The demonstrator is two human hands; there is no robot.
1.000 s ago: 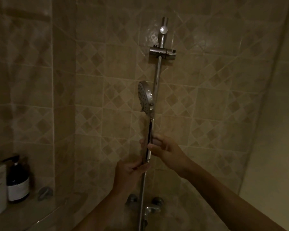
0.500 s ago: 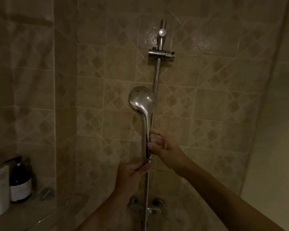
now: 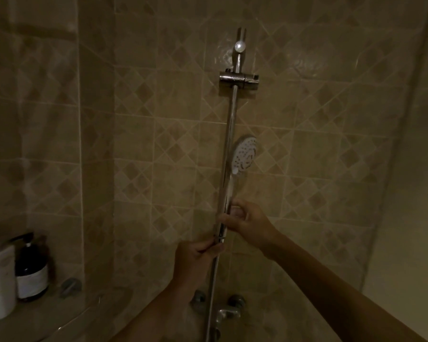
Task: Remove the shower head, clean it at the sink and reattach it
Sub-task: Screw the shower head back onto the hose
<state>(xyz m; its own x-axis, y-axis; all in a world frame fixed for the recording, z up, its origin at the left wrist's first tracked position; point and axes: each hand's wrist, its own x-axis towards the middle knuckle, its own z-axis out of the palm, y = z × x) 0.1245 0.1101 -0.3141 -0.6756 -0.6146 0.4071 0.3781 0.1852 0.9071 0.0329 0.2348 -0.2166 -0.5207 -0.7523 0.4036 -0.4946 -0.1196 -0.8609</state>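
Upright white-faced shower head, hand-held

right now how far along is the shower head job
Early. Done: the shower head is out of the empty holder on the rail. In hand: the right hand grips its handle while the left hand holds the hose at the joint, apparently unscrewing it. Left: detaching it, cleaning it at the sink, and reattaching it.

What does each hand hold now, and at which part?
The right hand grips the shower head at the lower end of its handle. The left hand pinches the hose just below that handle, at the joint.
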